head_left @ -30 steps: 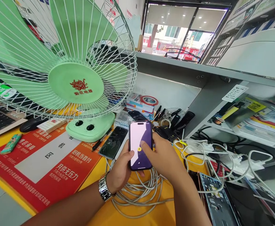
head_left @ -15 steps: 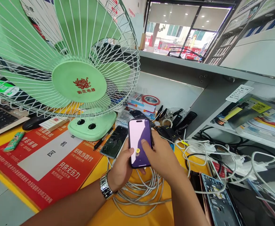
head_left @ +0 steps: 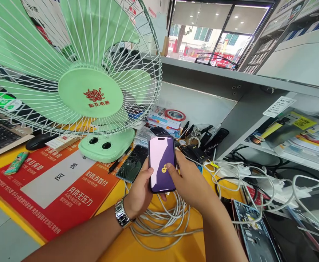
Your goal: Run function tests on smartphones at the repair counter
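A smartphone [head_left: 159, 156] is held upright between both hands, its screen lit in pale pink and dark purple with small yellow icons. My left hand [head_left: 139, 187] grips its lower left side, thumb on the edge and a metal watch on the wrist. My right hand [head_left: 188, 178] is closed around the right side, its thumb over the screen beside the yellow icons. Most of the fingers are hidden behind the phone. Below it lies a coil of pale cable [head_left: 165, 222]. Just left, a phone with a cracked screen [head_left: 133, 163] rests on the table.
A green fan [head_left: 91, 92] stands at the left on a red printed mat [head_left: 74, 222]. Tangled white cables [head_left: 258, 182] and an opened phone body [head_left: 253, 229] lie at the right. Books [head_left: 165, 122], a tape roll and a grey shelf [head_left: 230, 105] stand behind.
My right thumb has moved slightly right and down on the screen. The yellow icons have shifted up and right. Both hands still hold the phone.
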The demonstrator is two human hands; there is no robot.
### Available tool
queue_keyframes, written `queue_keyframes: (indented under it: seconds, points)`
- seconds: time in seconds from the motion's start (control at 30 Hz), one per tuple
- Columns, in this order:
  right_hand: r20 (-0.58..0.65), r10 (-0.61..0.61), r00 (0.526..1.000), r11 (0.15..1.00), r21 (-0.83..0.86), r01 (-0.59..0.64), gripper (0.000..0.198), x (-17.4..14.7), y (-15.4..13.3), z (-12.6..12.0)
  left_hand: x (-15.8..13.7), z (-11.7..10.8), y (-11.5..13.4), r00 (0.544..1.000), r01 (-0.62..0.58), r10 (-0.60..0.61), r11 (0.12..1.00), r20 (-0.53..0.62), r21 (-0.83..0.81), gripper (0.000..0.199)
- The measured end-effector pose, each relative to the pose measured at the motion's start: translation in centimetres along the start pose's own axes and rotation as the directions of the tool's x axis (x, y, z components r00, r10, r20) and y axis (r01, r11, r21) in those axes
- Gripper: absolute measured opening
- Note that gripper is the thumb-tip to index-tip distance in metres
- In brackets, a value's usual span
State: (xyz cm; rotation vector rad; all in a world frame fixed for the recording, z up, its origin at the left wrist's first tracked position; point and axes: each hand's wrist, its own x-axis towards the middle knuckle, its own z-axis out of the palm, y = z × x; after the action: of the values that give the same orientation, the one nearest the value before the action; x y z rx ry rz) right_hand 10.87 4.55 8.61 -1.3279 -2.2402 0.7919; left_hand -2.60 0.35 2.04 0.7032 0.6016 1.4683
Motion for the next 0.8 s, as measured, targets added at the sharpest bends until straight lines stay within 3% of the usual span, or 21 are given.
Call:
queue_keyframes:
  seconds: [0.13,0.2,0.27,0.4,0.5,0.53,0.67,0.73,0.8]
  points:
    - [0.085,0.023,0.996,1.000,0.020,-0.024,0.082,-0.3,-0.2,0.2,0.0,0.1,0.0,1.000,-0.001,0.001,1.000,-0.004,0.005,0.056]
    - [0.077,0.047,0.996,0.999,0.000,-0.047,0.093,-0.3,-0.4,0.5,-0.1,0.2,-0.1,1.000,-0.019,0.019,1.000,-0.007,0.012,0.054]
    - [0.015,0.058,0.998,0.998,-0.032,-0.058,0.083,0.0,-0.6,1.1,-0.2,0.2,-0.2,0.999,-0.038,0.038,0.999,-0.006,0.019,0.052]
    - [-0.159,0.129,0.979,0.989,-0.057,-0.140,0.038,1.0,-0.9,2.1,-0.3,-0.1,-0.6,0.999,-0.038,0.038,0.999,0.017,0.022,0.055]
    - [-0.154,0.118,0.981,0.993,0.000,-0.119,0.034,1.0,-0.9,2.0,-0.3,-0.1,-0.5,0.999,-0.038,0.038,0.999,0.007,0.007,0.054]
    - [-0.103,0.101,0.990,0.995,0.036,-0.098,0.041,0.9,-0.9,1.9,-0.2,-0.1,-0.5,0.999,-0.040,0.040,0.999,-0.002,0.001,0.053]
    - [0.105,0.068,0.992,0.990,0.119,-0.081,0.102,0.0,-0.8,1.1,-0.1,0.1,-0.2,0.999,-0.051,0.051,0.998,-0.005,-0.023,0.051]
    - [0.077,0.062,0.995,0.995,0.074,-0.068,0.107,0.0,-0.9,1.1,-0.1,0.1,-0.2,0.999,-0.054,0.054,0.998,-0.008,-0.019,0.051]
    - [-0.017,0.056,0.998,0.998,0.038,-0.056,0.094,0.3,-1.1,1.5,-0.2,0.2,-0.3,0.998,-0.052,0.052,0.999,-0.020,-0.008,0.050]
